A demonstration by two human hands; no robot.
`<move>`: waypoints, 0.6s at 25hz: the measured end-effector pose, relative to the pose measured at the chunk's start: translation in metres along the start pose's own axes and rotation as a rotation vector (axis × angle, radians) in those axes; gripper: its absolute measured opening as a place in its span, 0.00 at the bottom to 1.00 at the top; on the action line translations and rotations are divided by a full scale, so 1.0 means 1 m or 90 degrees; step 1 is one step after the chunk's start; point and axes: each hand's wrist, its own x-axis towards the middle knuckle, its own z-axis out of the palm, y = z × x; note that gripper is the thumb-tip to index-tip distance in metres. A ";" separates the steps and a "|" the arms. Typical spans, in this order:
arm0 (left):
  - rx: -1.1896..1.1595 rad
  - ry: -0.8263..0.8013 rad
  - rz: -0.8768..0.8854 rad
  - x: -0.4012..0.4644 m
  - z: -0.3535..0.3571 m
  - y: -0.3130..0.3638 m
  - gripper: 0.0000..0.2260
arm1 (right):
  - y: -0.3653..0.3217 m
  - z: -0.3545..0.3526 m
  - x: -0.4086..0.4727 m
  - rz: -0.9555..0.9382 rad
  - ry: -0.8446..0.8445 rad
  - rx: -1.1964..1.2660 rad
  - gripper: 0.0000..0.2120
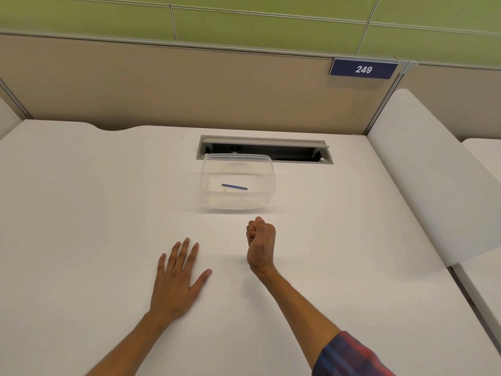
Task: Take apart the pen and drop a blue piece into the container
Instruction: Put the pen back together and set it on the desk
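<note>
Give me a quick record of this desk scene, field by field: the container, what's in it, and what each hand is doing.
container: clear plastic container, upright on the white desk, in front of the cable slot
contents: one thin blue piece lying flat on the bottom
left hand: left hand flat on the desk, fingers spread, holding nothing
right hand: right hand curled in a fist near the container; whether it holds anything cannot be told
sign: 249 sign on the partition

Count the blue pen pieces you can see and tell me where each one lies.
1. A thin blue piece lies on the floor of the clear container. The right hand is a closed fist, so more pieces may be hidden inside it.
</note>
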 end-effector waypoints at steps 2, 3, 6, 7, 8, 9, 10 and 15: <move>0.001 0.002 0.001 0.000 0.000 0.000 0.34 | 0.001 0.000 0.001 0.014 -0.001 0.000 0.19; 0.002 0.002 0.001 0.000 0.000 0.000 0.34 | 0.001 0.001 0.001 0.020 -0.001 -0.001 0.19; 0.004 0.002 0.005 -0.001 0.001 0.000 0.34 | 0.001 0.001 0.001 0.023 0.002 -0.006 0.20; 0.005 0.003 0.005 -0.001 0.001 0.000 0.34 | 0.000 0.001 0.001 0.022 0.001 -0.008 0.20; 0.006 0.003 0.005 -0.001 0.001 0.000 0.34 | 0.000 0.001 0.001 0.021 0.001 -0.010 0.20; 0.008 0.003 0.004 0.000 0.001 0.000 0.34 | 0.000 0.001 0.001 0.021 0.002 -0.013 0.20; 0.010 0.004 0.003 -0.001 0.001 0.000 0.34 | 0.000 0.001 0.000 0.020 0.002 -0.015 0.20; 0.002 0.008 0.003 -0.001 0.000 0.000 0.34 | -0.001 0.001 -0.001 0.012 0.001 -0.017 0.17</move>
